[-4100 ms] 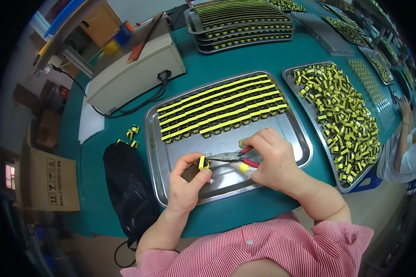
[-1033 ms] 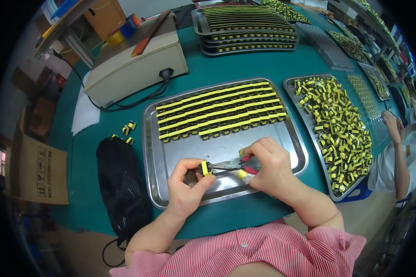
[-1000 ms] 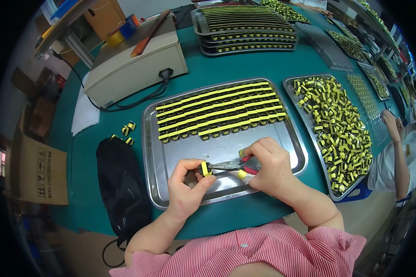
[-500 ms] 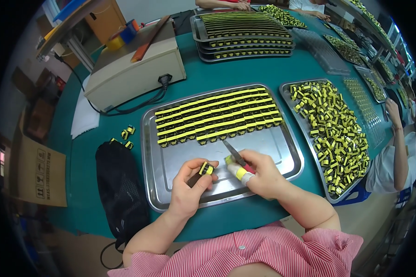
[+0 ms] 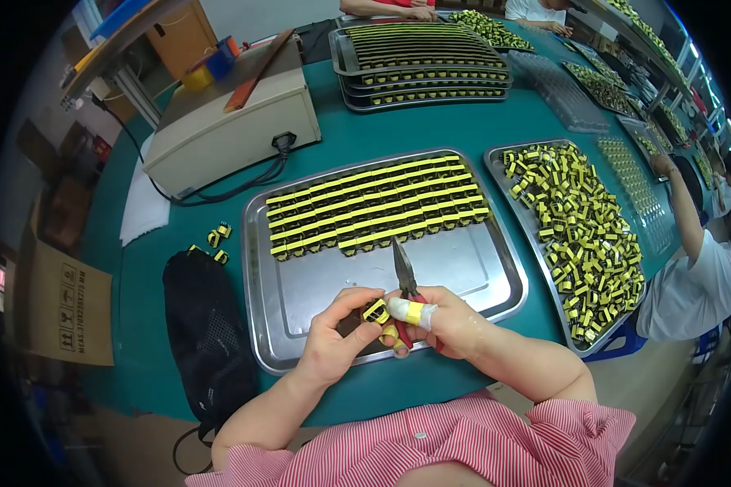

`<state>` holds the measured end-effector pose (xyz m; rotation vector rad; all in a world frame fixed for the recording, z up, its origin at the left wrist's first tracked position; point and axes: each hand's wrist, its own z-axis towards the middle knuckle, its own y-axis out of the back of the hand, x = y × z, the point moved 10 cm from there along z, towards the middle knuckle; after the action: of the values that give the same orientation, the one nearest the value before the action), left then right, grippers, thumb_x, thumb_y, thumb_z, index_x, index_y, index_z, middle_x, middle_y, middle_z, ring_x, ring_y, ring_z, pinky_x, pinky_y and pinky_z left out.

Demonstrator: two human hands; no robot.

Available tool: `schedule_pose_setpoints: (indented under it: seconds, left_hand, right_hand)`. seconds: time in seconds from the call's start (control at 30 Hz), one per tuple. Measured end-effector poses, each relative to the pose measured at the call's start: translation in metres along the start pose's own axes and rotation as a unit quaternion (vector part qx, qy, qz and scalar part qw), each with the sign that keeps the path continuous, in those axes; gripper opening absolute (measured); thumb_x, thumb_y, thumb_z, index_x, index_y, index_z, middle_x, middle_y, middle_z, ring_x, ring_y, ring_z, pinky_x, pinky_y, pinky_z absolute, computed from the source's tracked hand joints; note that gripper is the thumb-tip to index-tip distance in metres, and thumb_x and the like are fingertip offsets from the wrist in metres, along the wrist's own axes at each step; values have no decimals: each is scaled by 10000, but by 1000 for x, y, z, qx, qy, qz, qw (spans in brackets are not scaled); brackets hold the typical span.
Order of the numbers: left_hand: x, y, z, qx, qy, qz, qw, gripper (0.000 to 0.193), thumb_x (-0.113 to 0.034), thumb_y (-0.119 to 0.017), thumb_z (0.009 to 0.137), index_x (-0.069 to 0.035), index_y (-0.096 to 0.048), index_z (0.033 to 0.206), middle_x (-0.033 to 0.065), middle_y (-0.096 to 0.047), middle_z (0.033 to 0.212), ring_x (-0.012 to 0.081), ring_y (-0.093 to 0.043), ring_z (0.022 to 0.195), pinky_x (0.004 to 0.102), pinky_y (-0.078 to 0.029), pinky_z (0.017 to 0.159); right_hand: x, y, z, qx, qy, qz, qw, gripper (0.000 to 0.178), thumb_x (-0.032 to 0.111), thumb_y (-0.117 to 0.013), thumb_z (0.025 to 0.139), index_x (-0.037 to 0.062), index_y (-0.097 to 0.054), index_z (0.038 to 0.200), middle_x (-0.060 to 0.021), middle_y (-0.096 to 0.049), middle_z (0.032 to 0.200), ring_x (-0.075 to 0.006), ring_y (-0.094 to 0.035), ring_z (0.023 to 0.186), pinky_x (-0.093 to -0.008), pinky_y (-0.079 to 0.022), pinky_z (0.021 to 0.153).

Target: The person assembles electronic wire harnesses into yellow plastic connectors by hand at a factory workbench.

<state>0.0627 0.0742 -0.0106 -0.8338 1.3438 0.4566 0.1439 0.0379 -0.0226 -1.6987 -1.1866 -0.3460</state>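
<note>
A small yellow-taped transformer [image 5: 374,310] is pinched between the thumb and fingers of my left hand [image 5: 333,334]. My right hand [image 5: 451,321], with white and yellow wrapping on its fingers, grips red-handled pliers [image 5: 404,268]. The pliers' jaws point away from me, toward the rows of parts. My wrapped right fingertips meet the held transformer, though whether they also grip it I cannot tell. Both hands are over the near part of a metal tray [image 5: 300,280]. In its far half stand neat rows of similar transformers [image 5: 382,203].
Right of this tray is another tray [image 5: 559,312] heaped with loose transformers. Several filled trays [image 5: 422,93] are stacked at the back. A beige box-shaped device [image 5: 235,134] with a black cable stands back left. A black pouch [image 5: 207,325] and several loose transformers [image 5: 214,237] lie left. Co-workers sit beyond.
My right hand has come left to meet the left hand at the transformer. The pliers have turned from slanting left to pointing nearly straight away from me.
</note>
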Motion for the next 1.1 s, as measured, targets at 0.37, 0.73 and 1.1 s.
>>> schedule_pose_setpoints:
  seconds: [0.37,0.73,1.1]
  left_hand:
    - [2,7,-1,-50,42,-208,976,710,-577,-111,890,-9,-294,1276,161,-490,1099,236,-545,942,341,-478,782]
    - [-3,4,-7,-42,30,-187,981,784,-651,-77,845,-39,-318,1271,142,-515,1074,207,-540,949,326,-453,816]
    - [-8,0,-8,-30,21,-126,991,801,-660,-87,836,-25,-291,1280,125,-497,1071,152,-537,876,272,-453,765]
  right_hand:
    - [62,-36,-43,-63,466,-494,731,442,-35,-708,529,70,-577,938,-64,-604,861,-247,-539,703,-308,-453,623]
    - [49,-63,-53,-39,545,-598,587,443,20,-658,469,79,-576,900,-30,-617,933,-204,-482,642,-314,-373,568]
    - [46,-69,-59,-45,588,-596,545,406,5,-674,495,67,-580,885,-29,-628,910,-179,-417,581,-288,-317,506]
